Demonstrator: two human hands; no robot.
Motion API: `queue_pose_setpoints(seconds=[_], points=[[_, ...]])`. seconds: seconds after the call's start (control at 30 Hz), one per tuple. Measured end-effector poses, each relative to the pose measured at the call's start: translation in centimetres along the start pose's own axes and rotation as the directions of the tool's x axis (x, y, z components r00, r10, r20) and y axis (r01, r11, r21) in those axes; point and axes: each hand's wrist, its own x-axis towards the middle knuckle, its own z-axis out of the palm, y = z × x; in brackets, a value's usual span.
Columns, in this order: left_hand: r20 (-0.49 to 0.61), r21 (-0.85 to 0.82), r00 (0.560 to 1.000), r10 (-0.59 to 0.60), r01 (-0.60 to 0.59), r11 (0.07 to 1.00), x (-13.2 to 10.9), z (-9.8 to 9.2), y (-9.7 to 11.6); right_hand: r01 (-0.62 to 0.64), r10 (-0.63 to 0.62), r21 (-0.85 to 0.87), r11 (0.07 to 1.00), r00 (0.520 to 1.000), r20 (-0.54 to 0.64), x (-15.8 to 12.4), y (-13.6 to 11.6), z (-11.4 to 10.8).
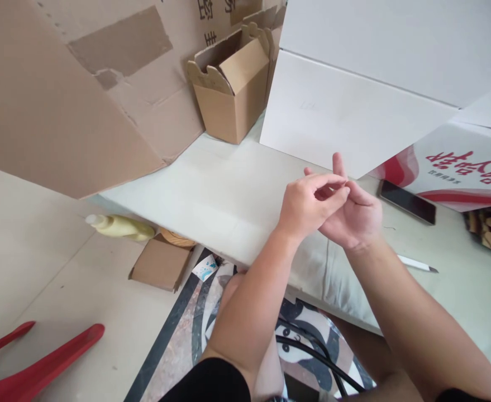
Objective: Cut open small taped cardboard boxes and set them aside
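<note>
My left hand (306, 204) is raised over the pale cloth-covered surface (228, 192), its thumb and index fingertip brought together in a pinch. Right beside it, my right hand (356, 220) is turned palm up, its thumb tip meeting the left fingertips. One right finger points upward, while the others are partly hidden behind my left hand. Anything between the fingertips is too small to make out. Close to my right hand are a dark phone (408, 201) and a white pen-like tool (416, 263) with a grey tip.
A large cardboard box (81, 111) stands at left, near a small open carton (228, 92). White panels (354, 106) rise behind my hands. A printed red-and-white box (463, 167) is at right. On the floor are a yellow bottle (122, 227) and red plastic pieces (48, 363).
</note>
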Motion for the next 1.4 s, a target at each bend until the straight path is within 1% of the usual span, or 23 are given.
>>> queue_pose_setpoints(seconds=[0.07, 0.2, 0.37, 0.5, 0.57, 0.63, 0.67, 0.73, 0.77, 0.83, 0.9, 0.97, 1.03, 1.13, 1.27, 1.4], points=[[0.013, 0.069, 0.999, 0.034, -0.035, 0.997, -0.1, 0.1, -0.1, -0.001, 0.001, 0.013, 1.000, 1.000, -0.030, 0.1, 0.2, 0.0], [0.048, 0.118, 0.997, 0.063, -0.068, 0.991, -0.2, 0.1, -0.3, 0.003, -0.001, 0.034, 0.999, 0.998, -0.064, 0.3, 0.2, -0.1], [0.026, 0.200, 0.995, 0.095, -0.098, 0.975, -0.1, 0.5, -0.6, 0.011, -0.007, 0.042, 0.999, 0.995, -0.101, 0.2, 0.2, -0.1], [0.040, 0.177, 0.993, 0.115, -0.121, 0.977, 0.1, 0.6, -0.9, -0.009, 0.012, 0.043, 0.999, 0.996, -0.084, 0.0, 0.0, -0.1], [0.044, 0.104, 0.995, 0.091, -0.095, 0.990, 0.2, 0.6, -0.8, -0.021, 0.024, 0.046, 0.999, 0.998, -0.056, -0.2, -0.2, -0.1], [0.031, -0.051, 0.999, 0.019, -0.017, 0.999, 0.4, 0.6, -0.7, -0.027, 0.029, 0.058, 0.998, 0.999, -0.028, -0.3, -0.4, 0.0], [0.008, -0.149, 0.999, -0.032, 0.033, 0.988, 0.6, 0.5, -0.7, -0.024, 0.025, 0.063, 0.998, 0.999, -0.020, -0.4, -0.4, -0.1], [-0.070, -0.331, 0.988, -0.140, 0.110, 0.937, 1.1, 0.1, -0.9, -0.013, 0.015, 0.063, 0.998, 1.000, -0.021, -0.5, -0.2, -0.3], [-0.116, -0.392, 0.976, -0.182, 0.123, 0.912, 1.3, -0.3, -1.1, -0.010, 0.012, 0.057, 0.998, 0.999, -0.032, -0.6, 0.0, -0.6], [-0.188, -0.432, 0.960, -0.206, 0.108, 0.896, 1.7, -1.3, -1.6, -0.022, 0.024, 0.040, 0.999, 0.998, -0.064, -0.8, 0.9, -1.5], [-0.223, -0.381, 0.963, -0.154, 0.060, 0.923, 1.9, -2.5, -2.2, -0.058, 0.061, 0.035, 0.998, 0.993, -0.102, -0.9, 2.1, -2.7], [-0.256, -0.288, 0.965, -0.062, -0.015, 0.958, 1.9, -3.5, -2.5, -0.103, 0.108, 0.042, 0.994, 0.986, -0.131, -1.0, 3.5, -4.0], [-0.303, -0.209, 0.953, 0.015, -0.082, 0.975, 1.9, -4.1, -2.5, -0.124, 0.132, 0.058, 0.991, 0.979, -0.157, -1.0, 4.9, -5.0], [-0.340, -0.155, 0.939, 0.047, -0.105, 0.982, 1.8, -4.4, -2.2, -0.096, 0.110, 0.080, 0.992, 0.976, -0.189, -0.9, 6.3, -5.9], [-0.302, -0.193, 0.953, 0.025, -0.086, 0.977, 1.7, -4.1, -2.2, -0.042, 0.060, 0.091, 0.995, 0.978, -0.197, -1.0, 7.0, -6.2], [-0.273, -0.268, 0.960, 0.059, -0.135, 0.954, 1.7, -3.6, -2.5, 0.000, 0.022, 0.109, 0.994, 0.980, -0.199, -1.2, 7.2, -6.5]])
